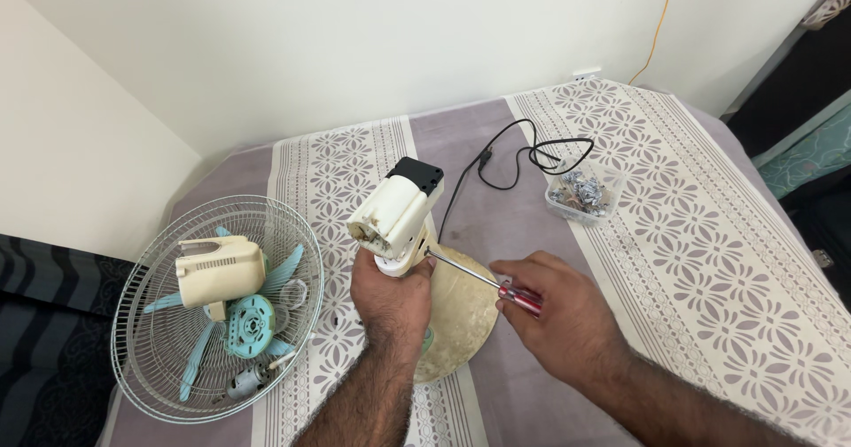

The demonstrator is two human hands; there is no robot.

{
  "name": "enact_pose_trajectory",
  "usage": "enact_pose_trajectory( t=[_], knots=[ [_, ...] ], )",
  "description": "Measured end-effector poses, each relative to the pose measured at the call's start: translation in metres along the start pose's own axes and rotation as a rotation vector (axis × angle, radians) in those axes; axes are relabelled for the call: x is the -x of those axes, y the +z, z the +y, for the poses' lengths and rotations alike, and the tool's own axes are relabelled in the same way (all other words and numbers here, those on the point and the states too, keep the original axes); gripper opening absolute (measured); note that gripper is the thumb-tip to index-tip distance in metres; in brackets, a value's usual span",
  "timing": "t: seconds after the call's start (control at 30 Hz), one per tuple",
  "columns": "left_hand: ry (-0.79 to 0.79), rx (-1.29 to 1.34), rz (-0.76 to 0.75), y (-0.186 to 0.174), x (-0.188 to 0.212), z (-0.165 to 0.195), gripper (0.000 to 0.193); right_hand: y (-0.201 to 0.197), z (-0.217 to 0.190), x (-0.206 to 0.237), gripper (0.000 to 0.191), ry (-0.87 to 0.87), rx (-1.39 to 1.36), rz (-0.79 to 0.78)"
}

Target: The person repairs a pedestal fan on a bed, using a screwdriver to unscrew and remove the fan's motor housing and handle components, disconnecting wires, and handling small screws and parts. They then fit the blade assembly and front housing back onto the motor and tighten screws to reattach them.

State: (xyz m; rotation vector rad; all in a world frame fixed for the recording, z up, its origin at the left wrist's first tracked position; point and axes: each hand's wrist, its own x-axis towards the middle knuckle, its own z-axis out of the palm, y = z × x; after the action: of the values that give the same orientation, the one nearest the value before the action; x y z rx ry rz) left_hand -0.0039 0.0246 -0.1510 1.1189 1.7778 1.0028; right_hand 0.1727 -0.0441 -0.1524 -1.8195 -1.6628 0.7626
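Observation:
My left hand (387, 294) grips the cream neck of a fan stand, holding its motor housing (395, 209) tilted up above the round cream base (461, 309). A black block caps the housing's far end. My right hand (557, 312) holds a screwdriver (483, 281) with a red handle. Its metal tip touches the housing just beside my left thumb. A black power cord (514, 159) runs from the stand toward the wall.
A wire fan grille (151, 367) lies at the left with a cream cover (220, 270), pale blue blades, a teal disc (251, 325) and a small motor inside. A clear tub of metal bits (581, 193) sits beyond the cord. A patterned cloth covers the table.

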Motion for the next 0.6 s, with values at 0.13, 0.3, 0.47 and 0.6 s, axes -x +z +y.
enact_pose_trajectory(
  t=[0.13, 0.3, 0.47, 0.6],
  knots=[
    [0.038, -0.021, 0.012, -0.001, 0.001, -0.002, 0.050, 0.000, 0.011, -0.006, 0.033, 0.129, -0.310, -0.013],
    [0.067, -0.002, 0.025, 0.000, -0.001, -0.004, 0.050, -0.002, 0.014, -0.014, 0.037, 0.280, -0.341, -0.130],
    [0.064, -0.032, 0.033, 0.000, -0.003, -0.006, 0.049, 0.000, 0.009, -0.007, 0.025, -0.036, -0.256, 0.032],
    [0.092, -0.008, 0.029, 0.000, -0.004, -0.007, 0.051, 0.000, 0.014, -0.001, 0.022, -0.239, 0.009, 0.156]
  ],
)
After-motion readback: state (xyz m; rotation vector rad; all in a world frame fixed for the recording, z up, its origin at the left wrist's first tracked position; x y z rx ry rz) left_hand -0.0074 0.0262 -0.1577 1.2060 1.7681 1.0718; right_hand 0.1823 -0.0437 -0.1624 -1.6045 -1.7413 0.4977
